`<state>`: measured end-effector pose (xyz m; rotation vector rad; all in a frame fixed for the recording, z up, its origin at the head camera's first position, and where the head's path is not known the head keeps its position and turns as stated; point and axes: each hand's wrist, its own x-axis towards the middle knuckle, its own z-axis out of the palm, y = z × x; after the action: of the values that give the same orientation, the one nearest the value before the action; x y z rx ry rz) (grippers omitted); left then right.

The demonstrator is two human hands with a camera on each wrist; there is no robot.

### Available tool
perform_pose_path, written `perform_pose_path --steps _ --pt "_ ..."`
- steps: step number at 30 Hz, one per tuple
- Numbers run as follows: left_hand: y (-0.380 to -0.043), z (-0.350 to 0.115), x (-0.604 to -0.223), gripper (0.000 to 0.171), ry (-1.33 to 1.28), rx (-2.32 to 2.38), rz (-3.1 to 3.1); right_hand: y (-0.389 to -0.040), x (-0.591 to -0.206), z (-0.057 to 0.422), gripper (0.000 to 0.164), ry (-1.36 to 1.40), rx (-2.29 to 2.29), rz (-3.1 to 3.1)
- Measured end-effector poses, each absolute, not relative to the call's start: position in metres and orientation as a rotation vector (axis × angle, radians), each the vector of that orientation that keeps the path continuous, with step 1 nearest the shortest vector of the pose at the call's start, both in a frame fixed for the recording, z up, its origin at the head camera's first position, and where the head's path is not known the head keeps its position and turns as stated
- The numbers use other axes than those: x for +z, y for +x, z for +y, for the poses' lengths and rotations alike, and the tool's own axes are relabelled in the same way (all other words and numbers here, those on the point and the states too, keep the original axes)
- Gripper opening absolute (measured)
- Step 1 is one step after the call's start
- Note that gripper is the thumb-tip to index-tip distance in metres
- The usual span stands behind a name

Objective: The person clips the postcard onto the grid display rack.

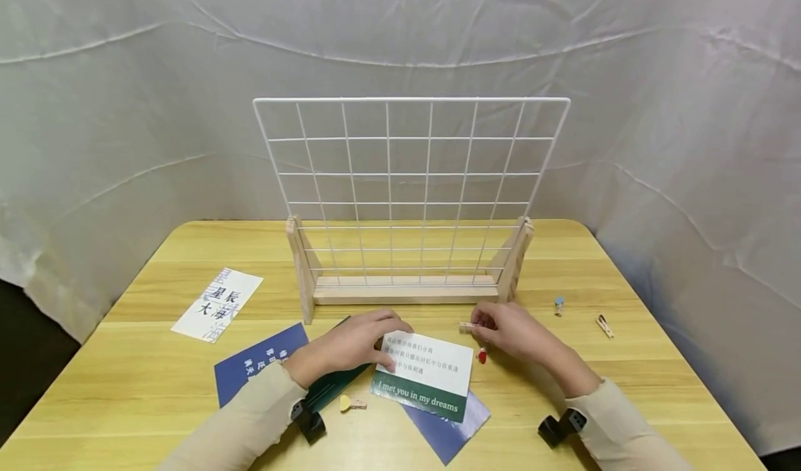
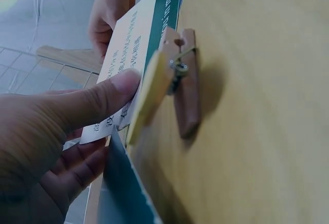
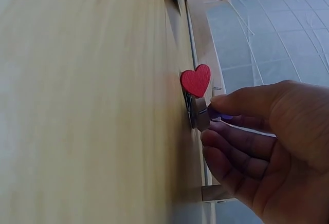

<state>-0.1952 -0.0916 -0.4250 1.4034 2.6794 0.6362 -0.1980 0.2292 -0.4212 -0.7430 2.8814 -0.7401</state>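
My left hand [image 1: 353, 346] pinches a white-and-green postcard [image 1: 432, 366] by its left edge, thumb on top and fingers beneath, as the left wrist view shows. The card is tilted over a purple card [image 1: 447, 436]. At the right, my right hand [image 1: 516, 328] pinches a small wooden clothespin [image 1: 468, 327] between thumb and fingers; a bit of purple [image 3: 221, 115] shows there in the right wrist view. Just in front of that hand is a clothespin with a red heart [image 3: 196, 81]. A clothespin with a yellow ornament [image 1: 346, 403] lies near the left wrist.
Behind the hands stands a white wire grid [image 1: 409, 173] in a wooden stand [image 1: 407, 291]. A blue card [image 1: 240, 366] and a dark green card [image 1: 328, 387] lie under the left forearm, a white card [image 1: 215, 305] farther left. Two clothespins, one blue-topped [image 1: 559, 305] and one plain [image 1: 604, 326], lie right.
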Motion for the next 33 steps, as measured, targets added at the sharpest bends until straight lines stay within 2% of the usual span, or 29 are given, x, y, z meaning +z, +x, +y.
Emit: perform_pose_path --steps 13,33 --pt "-0.195 -0.093 -0.416 0.037 1.506 0.731 2.698 -0.197 -0.415 0.228 0.005 -0.761 -0.757 2.912" --pt "-0.201 -0.091 -0.392 0.032 1.438 0.953 2.709 -0.201 -0.391 0.229 0.012 -0.756 -0.982 2.978"
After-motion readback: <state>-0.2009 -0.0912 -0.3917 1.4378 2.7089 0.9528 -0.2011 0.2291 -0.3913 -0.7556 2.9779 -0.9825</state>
